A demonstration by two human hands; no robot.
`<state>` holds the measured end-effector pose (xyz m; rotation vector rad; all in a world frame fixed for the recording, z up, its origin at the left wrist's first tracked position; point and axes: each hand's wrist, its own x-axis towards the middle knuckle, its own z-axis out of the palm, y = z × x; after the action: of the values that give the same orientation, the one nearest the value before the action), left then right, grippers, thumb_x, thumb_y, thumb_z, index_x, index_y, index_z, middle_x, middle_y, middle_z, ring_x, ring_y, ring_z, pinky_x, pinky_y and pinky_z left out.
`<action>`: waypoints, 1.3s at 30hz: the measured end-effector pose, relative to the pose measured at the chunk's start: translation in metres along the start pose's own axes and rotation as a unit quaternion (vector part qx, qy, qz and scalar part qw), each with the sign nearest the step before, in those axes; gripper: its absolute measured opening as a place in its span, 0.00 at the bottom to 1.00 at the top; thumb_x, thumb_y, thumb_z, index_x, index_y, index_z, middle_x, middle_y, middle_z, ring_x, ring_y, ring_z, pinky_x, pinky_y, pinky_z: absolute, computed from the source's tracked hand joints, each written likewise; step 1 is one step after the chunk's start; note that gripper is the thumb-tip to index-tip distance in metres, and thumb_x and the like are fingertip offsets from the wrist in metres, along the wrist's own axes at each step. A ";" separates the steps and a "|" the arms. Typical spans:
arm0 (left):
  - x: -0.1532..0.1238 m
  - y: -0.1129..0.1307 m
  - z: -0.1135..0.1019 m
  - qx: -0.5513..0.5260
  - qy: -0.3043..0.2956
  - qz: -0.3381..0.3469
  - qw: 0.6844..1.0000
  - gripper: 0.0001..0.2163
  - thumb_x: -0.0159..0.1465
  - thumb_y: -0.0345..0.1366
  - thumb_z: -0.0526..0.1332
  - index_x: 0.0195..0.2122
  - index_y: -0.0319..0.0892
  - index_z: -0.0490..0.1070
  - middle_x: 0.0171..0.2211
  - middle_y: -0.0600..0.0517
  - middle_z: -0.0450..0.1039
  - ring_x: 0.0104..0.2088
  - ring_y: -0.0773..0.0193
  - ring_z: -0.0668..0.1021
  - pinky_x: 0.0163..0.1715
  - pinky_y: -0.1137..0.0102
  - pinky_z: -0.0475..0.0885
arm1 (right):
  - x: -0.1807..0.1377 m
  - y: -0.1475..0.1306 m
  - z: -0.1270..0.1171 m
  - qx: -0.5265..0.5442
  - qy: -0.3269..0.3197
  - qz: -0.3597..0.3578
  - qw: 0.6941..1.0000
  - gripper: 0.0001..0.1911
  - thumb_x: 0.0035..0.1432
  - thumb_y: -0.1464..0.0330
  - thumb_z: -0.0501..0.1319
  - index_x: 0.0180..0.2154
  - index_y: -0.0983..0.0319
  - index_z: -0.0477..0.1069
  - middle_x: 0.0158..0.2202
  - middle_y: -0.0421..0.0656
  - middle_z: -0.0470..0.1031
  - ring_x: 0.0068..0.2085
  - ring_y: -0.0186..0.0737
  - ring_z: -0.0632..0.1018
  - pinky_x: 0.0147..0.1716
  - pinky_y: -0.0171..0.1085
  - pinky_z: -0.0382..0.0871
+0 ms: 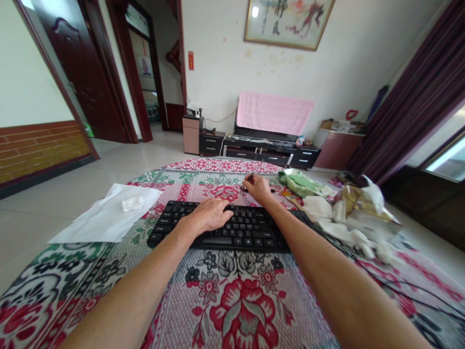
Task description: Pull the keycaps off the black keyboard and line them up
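A black keyboard (247,232) lies flat across the patterned tablecloth in front of me. My left hand (210,214) rests on its middle keys, fingers stretched forward and apart, holding nothing. Just beyond the keyboard's far edge, my right hand (257,188) is closed in a pinch. A small black piece (251,177) shows at its fingertips, too small to name surely. More little black pieces (244,189) lie on the cloth beside those fingers, and another black bit (272,191) sits to the right. My right forearm covers part of the keyboard's right side.
On the left, a white sheet (98,218) carries a crumpled white tissue (132,204). To the right are a green packet (303,183), a brush (290,196), white tissues (317,208) and a gold plastic bag (358,201). Black cables (392,286) trail toward the right edge.
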<state>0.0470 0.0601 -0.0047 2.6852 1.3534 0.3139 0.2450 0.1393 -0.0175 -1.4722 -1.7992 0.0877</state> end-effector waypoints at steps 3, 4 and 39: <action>0.000 0.000 0.000 0.003 0.000 0.004 1.000 0.18 0.63 0.41 0.49 0.49 0.39 0.67 0.49 0.43 0.71 0.50 0.54 0.71 0.51 0.62 0.63 | -0.001 0.002 0.003 -0.025 -0.016 -0.002 1.000 0.08 0.52 0.66 0.56 0.32 0.63 0.71 0.25 0.41 0.73 0.27 0.35 0.71 0.31 0.33 0.62; 0.000 0.000 0.000 0.003 0.000 0.006 1.000 0.18 0.63 0.41 0.49 0.49 0.39 0.67 0.49 0.43 0.71 0.50 0.54 0.72 0.51 0.62 0.64 | -0.001 0.003 0.004 -0.031 -0.018 0.000 0.999 0.08 0.52 0.66 0.56 0.32 0.63 0.71 0.25 0.41 0.73 0.27 0.35 0.71 0.31 0.33 0.62; 0.000 -0.023 -0.006 -0.092 -0.047 0.029 0.994 0.19 0.60 0.42 0.53 0.51 0.43 0.67 0.50 0.49 0.71 0.49 0.58 0.73 0.49 0.67 0.65 | -0.048 -0.039 -0.013 0.296 -0.117 0.011 0.948 0.11 0.50 0.63 0.60 0.32 0.64 0.68 0.25 0.39 0.72 0.26 0.34 0.74 0.28 0.33 0.68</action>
<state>0.0276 0.0743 -0.0032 2.5566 1.1614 0.2967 0.2221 0.0804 -0.0144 -1.0748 -1.7266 0.7738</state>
